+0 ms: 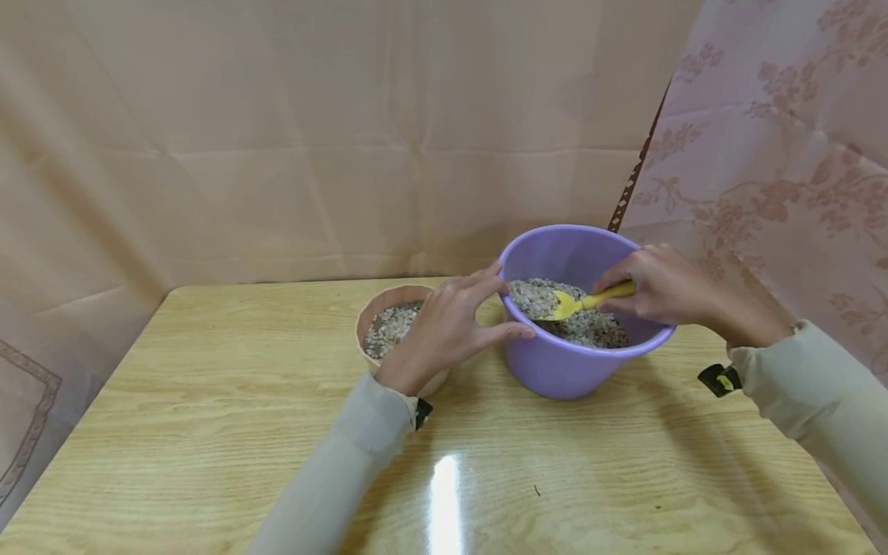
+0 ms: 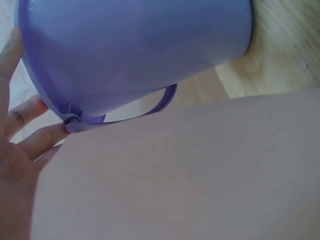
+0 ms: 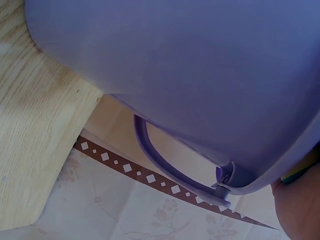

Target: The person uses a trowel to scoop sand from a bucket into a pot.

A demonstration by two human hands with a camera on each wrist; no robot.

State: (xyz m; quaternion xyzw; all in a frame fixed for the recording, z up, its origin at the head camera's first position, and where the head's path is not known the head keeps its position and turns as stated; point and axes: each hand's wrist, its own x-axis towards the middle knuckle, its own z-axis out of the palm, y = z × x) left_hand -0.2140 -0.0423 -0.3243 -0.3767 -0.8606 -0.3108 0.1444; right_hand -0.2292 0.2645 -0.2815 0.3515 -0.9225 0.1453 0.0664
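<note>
In the head view, my right hand (image 1: 659,285) grips the yellow handle of a small shovel (image 1: 570,305) inside a purple bucket (image 1: 562,370). Pale gravel (image 1: 534,297) is heaped on the shovel's blade, above more gravel in the bucket. My left hand (image 1: 454,320) is spread against the bucket's left rim, its fingers and thumb touching the edge. The left wrist view has those fingers (image 2: 42,140) at the rim beside the handle joint. A peach-coloured pot (image 1: 371,307) with gravel stands left of the bucket, partly hidden by my left hand and wrist.
Both containers stand toward the back of a wooden table (image 1: 229,401). A beige cloth (image 1: 277,139) hangs behind it, and a floral cloth (image 1: 784,169) hangs at the right. The bucket's carrying handle (image 3: 165,167) hangs down on its far side.
</note>
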